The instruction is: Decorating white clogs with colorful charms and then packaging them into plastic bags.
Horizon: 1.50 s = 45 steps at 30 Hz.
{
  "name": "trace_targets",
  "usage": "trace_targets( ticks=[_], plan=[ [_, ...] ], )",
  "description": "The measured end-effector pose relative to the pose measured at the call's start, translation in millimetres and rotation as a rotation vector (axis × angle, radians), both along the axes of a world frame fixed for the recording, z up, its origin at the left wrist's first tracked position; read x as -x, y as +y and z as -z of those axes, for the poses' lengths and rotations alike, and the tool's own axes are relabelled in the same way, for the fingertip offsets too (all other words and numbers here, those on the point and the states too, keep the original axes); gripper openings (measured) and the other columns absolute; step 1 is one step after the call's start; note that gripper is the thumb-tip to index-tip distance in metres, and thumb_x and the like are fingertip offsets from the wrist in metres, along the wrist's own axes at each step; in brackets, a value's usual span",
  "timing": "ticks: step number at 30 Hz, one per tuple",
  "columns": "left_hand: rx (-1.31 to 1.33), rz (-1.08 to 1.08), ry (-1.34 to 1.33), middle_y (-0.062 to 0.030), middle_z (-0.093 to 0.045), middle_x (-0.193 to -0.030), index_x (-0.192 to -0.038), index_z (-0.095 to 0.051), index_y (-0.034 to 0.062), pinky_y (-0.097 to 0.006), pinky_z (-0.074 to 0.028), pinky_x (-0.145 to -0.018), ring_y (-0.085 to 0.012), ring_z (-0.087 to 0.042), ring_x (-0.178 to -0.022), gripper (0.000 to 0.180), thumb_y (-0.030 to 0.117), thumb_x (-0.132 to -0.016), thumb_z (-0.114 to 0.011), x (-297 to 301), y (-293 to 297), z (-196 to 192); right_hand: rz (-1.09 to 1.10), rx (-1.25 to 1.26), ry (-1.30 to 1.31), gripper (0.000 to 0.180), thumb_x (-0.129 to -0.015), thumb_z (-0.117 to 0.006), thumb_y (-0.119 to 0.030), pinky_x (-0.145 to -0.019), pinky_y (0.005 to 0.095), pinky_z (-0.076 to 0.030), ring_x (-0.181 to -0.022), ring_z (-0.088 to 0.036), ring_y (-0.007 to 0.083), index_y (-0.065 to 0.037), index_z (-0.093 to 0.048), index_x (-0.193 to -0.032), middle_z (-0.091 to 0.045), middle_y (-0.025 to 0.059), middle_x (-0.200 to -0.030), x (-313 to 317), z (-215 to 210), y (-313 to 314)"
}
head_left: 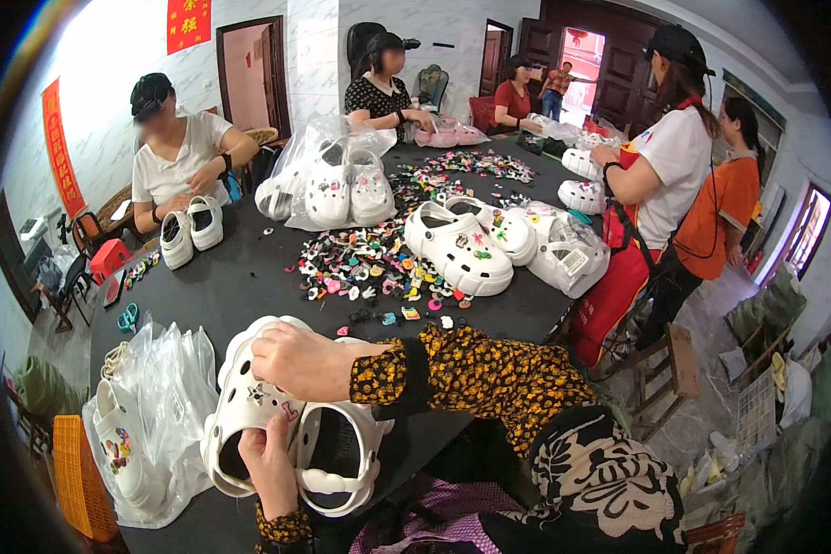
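Observation:
A white foam clog (240, 411) with a star-shaped charm and a pink charm on its upper rests at the near table edge. My left hand (270, 457) grips it at the foot opening, the thumb and fingers closed about the upper's edge. Over the toe, my right hand (291, 355) is closed with its fingers bent down against the vented upper; whatever they pinch is hidden. The second white clog (342, 452) of the pair stands right beside it, heel strap toward me, its toe partly covered by my right wrist.
A bagged white clog with charms (125, 452) lies at left, near teal scissors (128, 319). Loose colourful shoe charms (369, 263) are heaped mid-table. More white clogs (462, 249) and bagged clogs (337, 185) stand beyond. Several people work around the black table (240, 295).

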<state>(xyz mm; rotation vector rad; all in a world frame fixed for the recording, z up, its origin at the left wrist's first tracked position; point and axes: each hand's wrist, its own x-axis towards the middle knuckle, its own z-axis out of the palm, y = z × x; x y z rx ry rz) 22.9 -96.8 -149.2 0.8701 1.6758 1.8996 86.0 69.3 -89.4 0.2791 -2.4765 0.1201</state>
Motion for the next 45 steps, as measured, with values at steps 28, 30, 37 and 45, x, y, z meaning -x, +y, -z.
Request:
trace_targets(
  ticks=[28, 30, 37, 45],
  plan=[
    [0.073, 0.037, -0.057, 0.0021, -0.058, -0.072, -0.081, -0.060, -0.0014, -0.019, -0.034, -0.049, -0.0017, -0.046, -0.057, 0.013, 0.008, -0.089, -0.056, 7, 0, 7, -0.066, 0.019, -0.383, 0.025, -0.079, -0.060, -0.011, -0.095, 0.0425, -0.036, -0.109, -0.049, 0.0248, -0.008, -0.063, -0.104, -0.054, 0.0056, -0.110, -8, 14, 16],
    [0.052, 0.022, -0.069, 0.0022, -0.058, -0.072, -0.081, -0.059, -0.0015, -0.020, -0.034, -0.049, -0.0018, -0.045, -0.058, 0.013, 0.008, -0.089, -0.056, 4, 0, 5, -0.078, 0.024, -0.410, 0.025, -0.081, -0.059, -0.012, -0.095, 0.0432, -0.036, -0.110, -0.049, 0.0246, -0.008, -0.063, -0.105, -0.054, 0.0058, -0.110, -6, 13, 17],
    [0.041, 0.032, -0.126, 0.0015, -0.056, -0.071, -0.082, -0.057, -0.0045, -0.020, -0.034, -0.050, -0.0035, -0.045, -0.058, 0.013, 0.006, -0.088, -0.054, -2, 0, -4, -0.112, 0.048, -0.421, 0.022, -0.086, -0.056, -0.016, -0.095, 0.0449, -0.035, -0.109, -0.048, 0.0242, -0.010, -0.064, -0.105, -0.053, 0.0053, -0.111, 2, 25, 21],
    [0.137, -0.004, -0.048, 0.0018, -0.055, -0.072, -0.081, -0.057, -0.0049, -0.021, -0.035, -0.054, -0.0033, -0.044, -0.063, 0.014, 0.007, -0.087, -0.055, 1, -6, -4, -0.081, -0.022, -0.386, 0.024, -0.081, -0.055, -0.014, -0.093, 0.0461, -0.037, -0.109, -0.049, 0.0248, -0.009, -0.064, -0.102, -0.053, 0.0051, -0.110, 8, 29, 11]
  ],
)
